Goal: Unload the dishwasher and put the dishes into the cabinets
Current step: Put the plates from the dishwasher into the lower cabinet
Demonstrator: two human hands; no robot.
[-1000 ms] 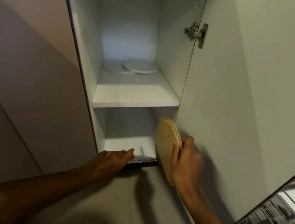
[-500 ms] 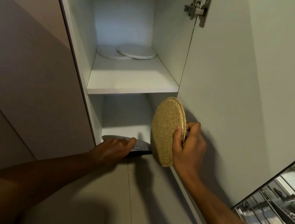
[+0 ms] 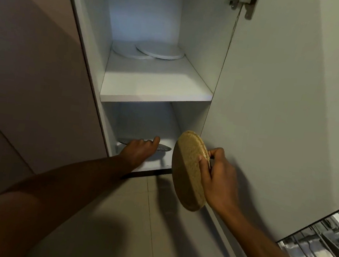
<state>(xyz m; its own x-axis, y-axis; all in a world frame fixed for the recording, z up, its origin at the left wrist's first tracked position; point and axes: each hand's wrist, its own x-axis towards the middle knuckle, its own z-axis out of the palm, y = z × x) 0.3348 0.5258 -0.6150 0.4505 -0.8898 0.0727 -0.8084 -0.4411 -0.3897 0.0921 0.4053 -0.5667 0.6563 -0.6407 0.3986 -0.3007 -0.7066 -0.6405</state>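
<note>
Placing Flat Dishes in the Lower Cabinet Compartment

Left hand point(image 3: 140, 149): reaches into the lower compartment point(image 3: 141, 122) of the open cabinet point(image 3: 201, 36). Its fingers curl over the near rim of a dark grey plate point(image 3: 163, 148) and hold it flat, low over the compartment floor. Whether the plate already rests on that floor cannot be told.

Right hand point(image 3: 218, 178): grips a round woven tan disc point(image 3: 188, 173), thumb on the near face and fingers behind the rim. The disc stands on edge, tilted, just outside the compartment mouth and close to the inside face of the open cabinet door point(image 3: 260, 128).

Change over the last second: the grey plate was at the front lip of the compartment; it now lies further inside, and the left hand has followed it in. The tan disc has risen slightly and stayed outside the opening. Judgement: placement of the grey plate is nearly complete; the tan disc is queued as the next item. The left hand should clear the opening before the disc goes in, because the compartment is narrow.

Containers:
- Upper shelf point(image 3: 155, 81): two white plates point(image 3: 160, 50) lie flat at the back, the right one overlapping the left.
- Lower compartment: holds only the grey plate, as far as can be seen; the rear is in shadow.
- Dishwasher rack point(image 3: 324, 250): visible at lower right, wire tines and some metal items inside; contents too blurred to identify.
</note>
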